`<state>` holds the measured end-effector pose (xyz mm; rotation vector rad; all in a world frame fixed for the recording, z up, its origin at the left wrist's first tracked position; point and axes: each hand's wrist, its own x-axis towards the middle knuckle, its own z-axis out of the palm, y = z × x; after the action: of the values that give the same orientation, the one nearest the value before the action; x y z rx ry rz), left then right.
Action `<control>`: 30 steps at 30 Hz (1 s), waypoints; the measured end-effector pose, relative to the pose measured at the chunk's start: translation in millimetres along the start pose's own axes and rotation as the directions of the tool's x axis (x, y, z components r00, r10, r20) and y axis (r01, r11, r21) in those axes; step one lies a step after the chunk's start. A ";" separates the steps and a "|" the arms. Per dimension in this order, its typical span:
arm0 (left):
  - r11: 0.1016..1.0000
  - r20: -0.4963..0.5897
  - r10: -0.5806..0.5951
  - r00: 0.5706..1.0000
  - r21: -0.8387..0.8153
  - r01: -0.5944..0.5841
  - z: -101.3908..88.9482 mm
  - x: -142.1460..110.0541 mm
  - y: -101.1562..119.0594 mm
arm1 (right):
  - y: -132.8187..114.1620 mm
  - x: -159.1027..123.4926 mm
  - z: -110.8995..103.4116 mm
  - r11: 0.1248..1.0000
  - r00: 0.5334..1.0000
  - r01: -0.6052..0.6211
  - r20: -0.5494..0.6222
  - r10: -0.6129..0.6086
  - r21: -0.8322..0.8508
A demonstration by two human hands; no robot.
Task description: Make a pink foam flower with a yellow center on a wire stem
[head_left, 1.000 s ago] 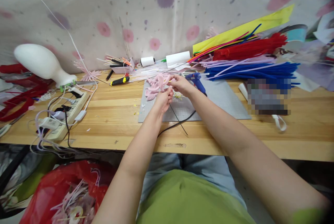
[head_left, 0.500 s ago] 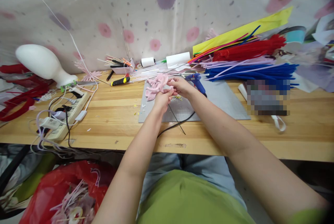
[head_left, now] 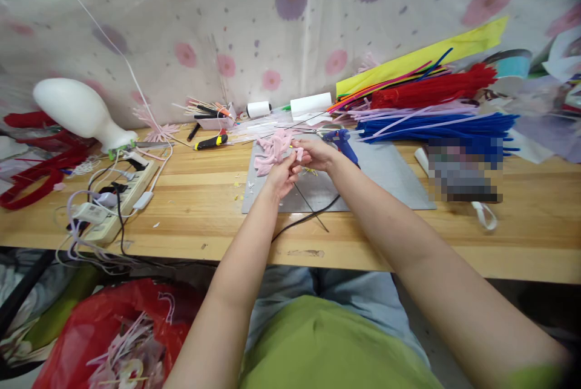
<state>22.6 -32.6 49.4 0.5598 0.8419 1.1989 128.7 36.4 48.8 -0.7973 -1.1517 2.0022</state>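
Note:
My left hand (head_left: 282, 178) is closed round the base of a pink pipe-cleaner flower (head_left: 271, 153), its looped petals pointing away to the left. A thin dark stem (head_left: 311, 206) runs down from between the hands toward the table's front. My right hand (head_left: 318, 154) meets the left one, its fingers closed at a small pink pipe-cleaner end by the thumbs. Both hands hover over a grey mat (head_left: 385, 180). Just behind my right hand lies a blue glue gun (head_left: 345, 146), partly hidden by the wrist.
Bundles of blue (head_left: 436, 126) and red pipe cleaners (head_left: 431, 91) lie at the back right. On the left stand a white foam head (head_left: 75, 107) and a power strip (head_left: 120, 207) with tangled cords. A yellow-black cutter (head_left: 211, 142) lies behind the mat. Below hangs a red bag (head_left: 86, 328) of scraps.
The hands stay together on the flower, with the fingers slightly shifted and the small pink end showing more. The stem's lower tip has swung a little to the right.

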 end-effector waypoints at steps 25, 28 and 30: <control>0.981 -0.287 0.049 0.957 -0.164 -0.100 -2.7 11.7 -5.9 | 30.0 -18.3 16.9 0.950 0.947 0.116 -0.255 -0.194 -0.291; 0.975 -0.301 0.070 0.951 -0.180 -0.129 -0.1 12.0 -9.7 | 28.9 -19.6 15.4 0.996 0.969 0.028 -0.242 -0.048 -0.085; 0.974 -0.283 0.074 0.956 -0.186 -0.131 0.6 12.7 -12.9 | 26.9 -18.5 12.7 0.993 0.977 -0.078 -0.191 0.094 0.087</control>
<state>32.1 -24.2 36.6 0.2758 0.9180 1.4621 122.7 5.6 33.2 -0.9931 -0.9342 1.9759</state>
